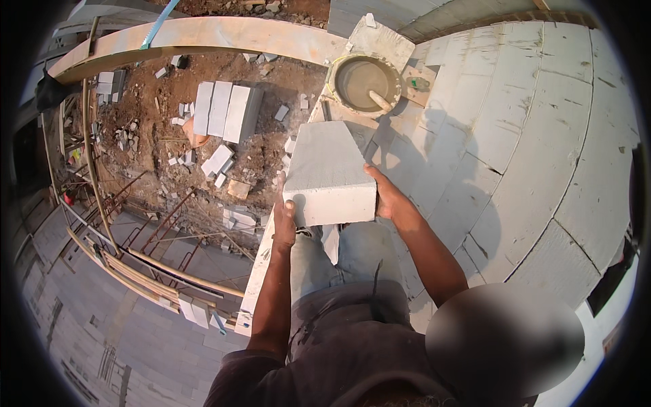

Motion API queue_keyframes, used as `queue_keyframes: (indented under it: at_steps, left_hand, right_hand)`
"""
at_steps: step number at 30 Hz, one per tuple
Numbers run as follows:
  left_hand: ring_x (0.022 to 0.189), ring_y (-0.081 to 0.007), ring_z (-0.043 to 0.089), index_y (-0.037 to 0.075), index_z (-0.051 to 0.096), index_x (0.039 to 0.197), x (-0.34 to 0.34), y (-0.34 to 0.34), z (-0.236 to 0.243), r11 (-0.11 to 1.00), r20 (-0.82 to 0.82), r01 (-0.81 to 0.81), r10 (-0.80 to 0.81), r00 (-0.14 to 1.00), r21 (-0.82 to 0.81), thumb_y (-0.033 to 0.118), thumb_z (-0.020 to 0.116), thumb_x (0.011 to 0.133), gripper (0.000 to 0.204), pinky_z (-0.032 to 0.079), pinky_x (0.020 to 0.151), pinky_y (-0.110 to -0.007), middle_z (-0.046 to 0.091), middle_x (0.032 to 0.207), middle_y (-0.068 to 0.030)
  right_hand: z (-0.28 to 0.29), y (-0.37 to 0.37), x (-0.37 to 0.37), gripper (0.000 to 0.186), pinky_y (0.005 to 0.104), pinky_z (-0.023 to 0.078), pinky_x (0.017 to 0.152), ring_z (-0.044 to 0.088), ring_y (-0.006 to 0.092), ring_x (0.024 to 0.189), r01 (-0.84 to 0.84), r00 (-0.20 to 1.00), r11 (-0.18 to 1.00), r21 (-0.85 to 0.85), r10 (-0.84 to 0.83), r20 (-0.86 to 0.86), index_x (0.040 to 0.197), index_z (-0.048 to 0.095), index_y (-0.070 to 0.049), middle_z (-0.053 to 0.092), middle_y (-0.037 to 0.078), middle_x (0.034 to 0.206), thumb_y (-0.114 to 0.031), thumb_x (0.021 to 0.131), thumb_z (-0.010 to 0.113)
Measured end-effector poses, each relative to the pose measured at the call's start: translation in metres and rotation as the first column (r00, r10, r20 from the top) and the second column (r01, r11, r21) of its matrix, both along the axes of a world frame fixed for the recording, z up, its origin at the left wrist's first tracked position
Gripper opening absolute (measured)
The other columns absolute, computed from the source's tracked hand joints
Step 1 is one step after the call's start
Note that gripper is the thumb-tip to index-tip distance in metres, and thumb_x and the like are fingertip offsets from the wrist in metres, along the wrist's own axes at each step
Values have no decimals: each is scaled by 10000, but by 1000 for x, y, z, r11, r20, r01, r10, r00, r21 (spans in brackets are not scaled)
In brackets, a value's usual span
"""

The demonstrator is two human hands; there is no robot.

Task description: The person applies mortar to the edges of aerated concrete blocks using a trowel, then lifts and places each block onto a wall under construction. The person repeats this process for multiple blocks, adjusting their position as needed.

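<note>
A light grey concrete block, smooth and pale, is held up in front of my body between both hands. My left hand grips its left side, with the thumb along the near face. On the opposite side, my right hand presses against the right end, fingers closed round the edge. Beyond the block stands a round bucket of grey-brown liquid or wet mix. A pale handle sticks up over the bucket's near rim; the rest of that tool is hidden.
A pale block wall fills the right side. Down on the left, brown soil holds stacked blocks and rubble. Wooden poles and rails run along the lower left. A flat pale board lies behind the bucket.
</note>
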State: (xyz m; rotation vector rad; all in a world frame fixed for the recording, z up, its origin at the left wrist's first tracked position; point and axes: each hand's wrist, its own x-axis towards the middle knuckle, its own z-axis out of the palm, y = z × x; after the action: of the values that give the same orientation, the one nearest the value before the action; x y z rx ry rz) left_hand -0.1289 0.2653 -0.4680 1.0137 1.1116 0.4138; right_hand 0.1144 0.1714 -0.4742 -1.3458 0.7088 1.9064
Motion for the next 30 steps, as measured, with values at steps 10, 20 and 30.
queue_keyframes:
  at_steps: [10,20,30]
  left_hand:
    - [1374,-330,376,-125,276,1461,10,14,-11,988,-259,-64,100,961,142,699,595,834,1084,310,1120,-428,363,1485,-277]
    - [1390,-377,353,35,334,1470,-9,7,-25,993,-228,-52,75,971,105,627,589,872,879,344,1109,-541,303,1514,-267]
    - [1414,-362,331,38,529,1308,10,33,-14,984,-210,99,-66,976,149,612,634,863,734,252,1140,-507,400,1492,-225]
  right_hand:
    - [-282,17,121,556,433,465,969,537,359,1202,-650,-411,445,-616,476,778,1304,546,-54,597,177,1244,-301,833,706]
    - [-416,88,152,515,436,489,944,591,320,1146,-646,-339,278,-711,730,593,1224,579,-59,609,151,1223,-315,798,716]
    - [-256,-51,164,466,414,490,862,592,340,1049,-666,-198,651,-364,316,928,1167,561,-43,581,151,1134,-207,777,758]
